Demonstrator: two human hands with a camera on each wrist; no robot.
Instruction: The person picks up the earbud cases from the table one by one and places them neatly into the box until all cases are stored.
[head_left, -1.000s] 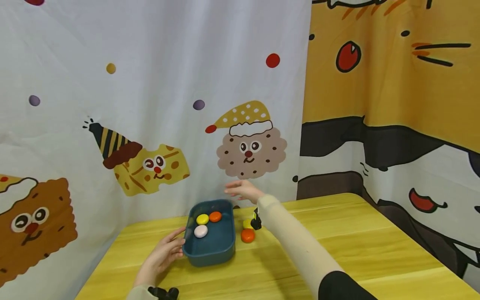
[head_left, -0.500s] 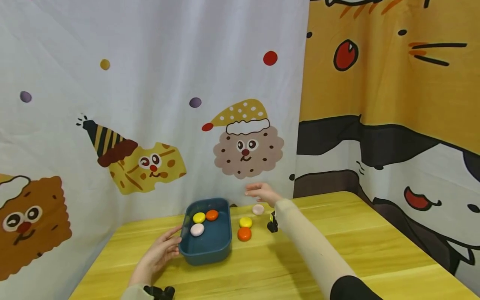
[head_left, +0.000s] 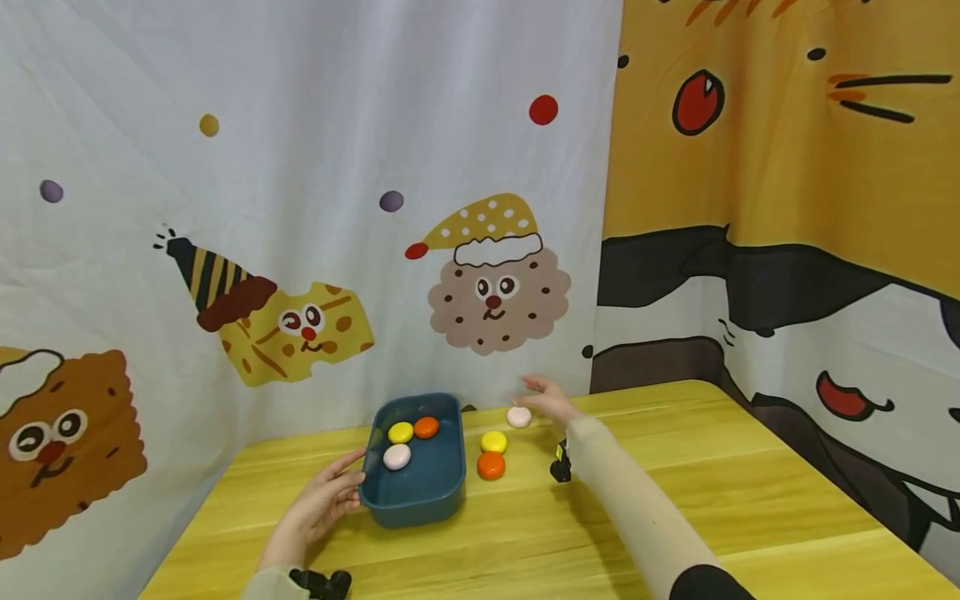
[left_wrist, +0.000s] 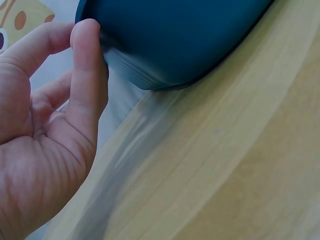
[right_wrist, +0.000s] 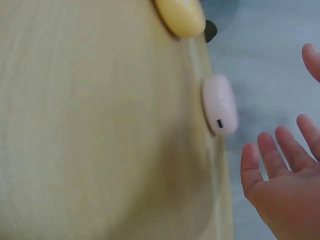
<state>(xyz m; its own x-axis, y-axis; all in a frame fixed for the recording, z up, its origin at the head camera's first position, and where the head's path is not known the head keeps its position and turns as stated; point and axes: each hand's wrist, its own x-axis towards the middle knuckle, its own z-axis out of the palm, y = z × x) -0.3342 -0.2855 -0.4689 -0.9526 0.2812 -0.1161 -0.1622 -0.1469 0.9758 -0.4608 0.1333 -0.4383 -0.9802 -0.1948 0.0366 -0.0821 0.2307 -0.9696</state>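
A blue rectangular bin [head_left: 416,508] stands on the wooden table. Inside it lie a yellow disc [head_left: 401,432], an orange disc [head_left: 426,427] and a pale pink disc [head_left: 397,456], all rounded. My left hand [head_left: 322,504] touches the bin's left side, fingertips right at the rim, as the left wrist view also shows. To the bin's right, another yellow disc [head_left: 493,442] and orange disc [head_left: 491,465] sit together. Behind them is a second pink disc [right_wrist: 220,105], its edge bearing a small dark slot. Beside that disc, my right hand [head_left: 551,402] hovers with fingers spread and holds nothing.
A white printed curtain [head_left: 315,250] hangs right behind the table's back edge. On the right, an orange and black curtain [head_left: 675,183] runs along the side. The wooden table top [head_left: 720,475] extends right of my right arm.
My right hand has moved right, away from the bin, and the pink disc at the table's back has come into sight. The left hand stays at the bin's side.
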